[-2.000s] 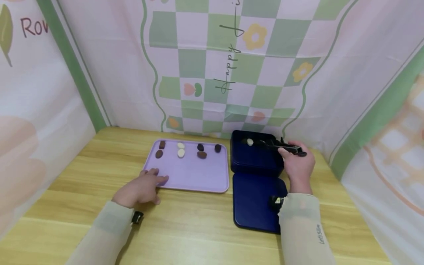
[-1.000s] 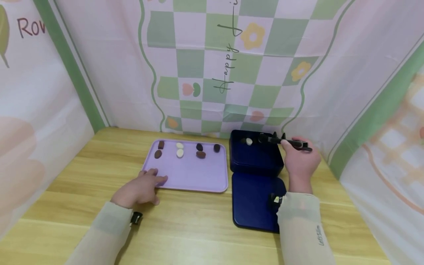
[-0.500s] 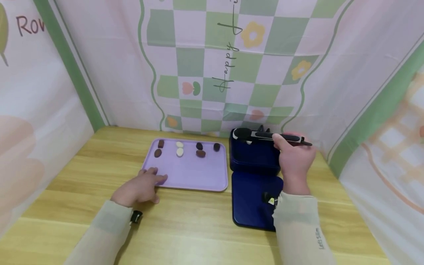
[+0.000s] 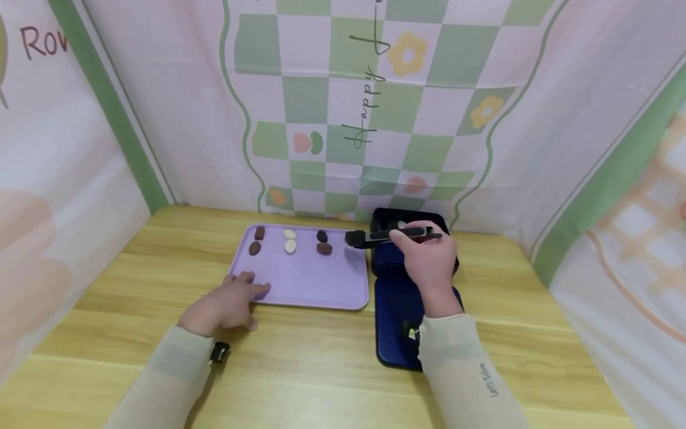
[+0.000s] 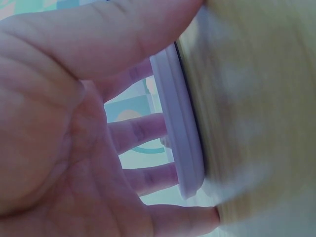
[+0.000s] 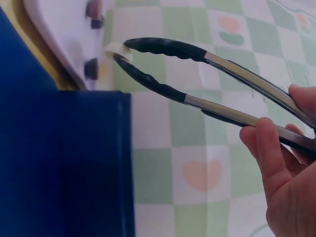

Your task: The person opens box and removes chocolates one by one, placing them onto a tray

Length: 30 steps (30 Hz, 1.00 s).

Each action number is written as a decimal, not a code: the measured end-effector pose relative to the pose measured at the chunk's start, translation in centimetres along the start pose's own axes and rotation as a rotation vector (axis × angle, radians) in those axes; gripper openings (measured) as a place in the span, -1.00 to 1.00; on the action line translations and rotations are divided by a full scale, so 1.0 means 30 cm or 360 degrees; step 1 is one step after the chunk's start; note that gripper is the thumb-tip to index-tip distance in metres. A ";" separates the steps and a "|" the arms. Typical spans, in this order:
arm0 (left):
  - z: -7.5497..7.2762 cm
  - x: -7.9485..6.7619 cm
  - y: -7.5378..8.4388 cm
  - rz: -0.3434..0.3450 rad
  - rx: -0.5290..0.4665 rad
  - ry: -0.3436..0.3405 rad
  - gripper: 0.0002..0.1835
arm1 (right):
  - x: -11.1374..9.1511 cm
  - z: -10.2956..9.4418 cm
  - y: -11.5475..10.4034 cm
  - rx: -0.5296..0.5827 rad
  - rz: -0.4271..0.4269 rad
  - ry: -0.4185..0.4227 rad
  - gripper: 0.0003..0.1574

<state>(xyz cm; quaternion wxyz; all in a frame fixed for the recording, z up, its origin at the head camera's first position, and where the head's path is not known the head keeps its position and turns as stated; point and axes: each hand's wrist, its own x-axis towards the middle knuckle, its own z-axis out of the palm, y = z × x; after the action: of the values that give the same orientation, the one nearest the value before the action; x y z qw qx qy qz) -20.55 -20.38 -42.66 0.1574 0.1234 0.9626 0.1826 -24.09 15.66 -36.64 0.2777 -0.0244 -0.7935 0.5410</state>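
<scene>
In my right hand (image 4: 431,265) I grip a pair of black-tipped metal tongs (image 6: 232,71). Their tips pinch a small white oval piece (image 6: 112,48), held over the right side of the lilac tray (image 4: 313,292). On the tray lie several small pebble-like pieces: a brown square (image 4: 259,233), a brown oval (image 4: 255,248), two white ovals (image 4: 290,246), a black piece (image 4: 321,236) and a reddish-brown oval (image 4: 324,248). The tong tips hide the tray's far right part. My left hand (image 4: 222,307) rests on the tray's near left corner, fingers spread over the rim.
A dark blue box (image 4: 386,262) stands right of the tray, with a pale piece (image 4: 401,224) inside, partly hidden by the right hand. Its blue lid (image 4: 393,322) lies in front. A patterned cloth (image 4: 311,101) hangs behind the wooden table (image 4: 311,369).
The tongs have lifted the white oval piece out of the blue box and carried it left over the tray. My left hand has stayed on the tray corner.
</scene>
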 end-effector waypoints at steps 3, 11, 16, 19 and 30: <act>0.003 0.001 -0.001 -0.0007 -0.0008 -0.0004 -0.20 | -0.011 0.019 0.009 -0.0106 -0.0001 -0.0043 -0.60; 0.001 0.001 -0.002 -0.0012 -0.0015 -0.0018 -0.20 | -0.020 0.042 0.023 -0.0169 -0.0003 -0.0068 -0.60; 0.003 0.002 -0.002 -0.0017 -0.0014 -0.0019 -0.20 | -0.020 0.052 0.029 -0.0229 0.0017 -0.0071 -0.60; 0.002 0.001 -0.002 -0.0017 -0.0023 -0.0020 -0.20 | -0.024 0.052 0.022 -0.0246 -0.0002 -0.0061 -0.61; 0.000 0.003 -0.004 0.0025 0.0010 -0.0028 -0.16 | -0.049 0.062 0.001 -0.0246 -0.0289 -0.0152 -0.58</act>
<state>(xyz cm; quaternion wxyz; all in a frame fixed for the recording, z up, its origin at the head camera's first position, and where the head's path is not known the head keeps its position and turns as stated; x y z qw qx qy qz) -20.65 -20.47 -42.73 0.1641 0.1330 0.9607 0.1799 -23.72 13.62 -37.74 0.2847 0.0521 -0.8441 0.4514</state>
